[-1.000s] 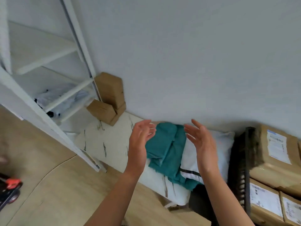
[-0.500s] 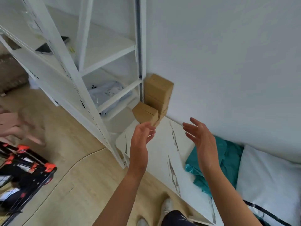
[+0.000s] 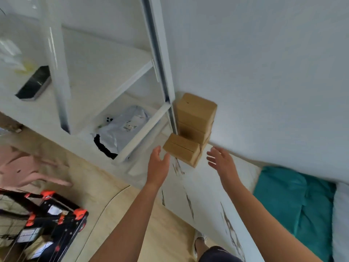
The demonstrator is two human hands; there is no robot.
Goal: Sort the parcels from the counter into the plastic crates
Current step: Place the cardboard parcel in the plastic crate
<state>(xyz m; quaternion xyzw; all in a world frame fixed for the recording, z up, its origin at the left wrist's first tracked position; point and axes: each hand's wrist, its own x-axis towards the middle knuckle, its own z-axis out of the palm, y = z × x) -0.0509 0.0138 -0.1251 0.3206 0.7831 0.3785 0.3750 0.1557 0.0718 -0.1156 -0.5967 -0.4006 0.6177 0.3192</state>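
Observation:
Brown cardboard parcels stand at the far end of the white marble-patterned counter (image 3: 204,188), against the wall: a tall stack (image 3: 195,114) and a lower parcel (image 3: 182,148) in front of it. My left hand (image 3: 157,163) reaches out with relaxed fingers just left of the lower parcel, close to its corner. To the right of that parcel my right hand (image 3: 221,160) is held with fingers spread, a short gap away. Neither hand holds anything. A black crate with orange corners (image 3: 43,220) holding labelled parcels sits on the floor at lower left.
A white metal shelf unit (image 3: 105,72) stands left of the parcels, with a grey mailer bag (image 3: 122,127) on a lower shelf and a dark phone (image 3: 35,83) on an upper one. Teal cloth (image 3: 294,201) lies on the counter at right. Another person's hand (image 3: 22,167) shows at left.
My view has swung left from the teal cloth to the cardboard parcels. Both hands have moved forward and now flank the lower parcel. The floor crate has come further into view.

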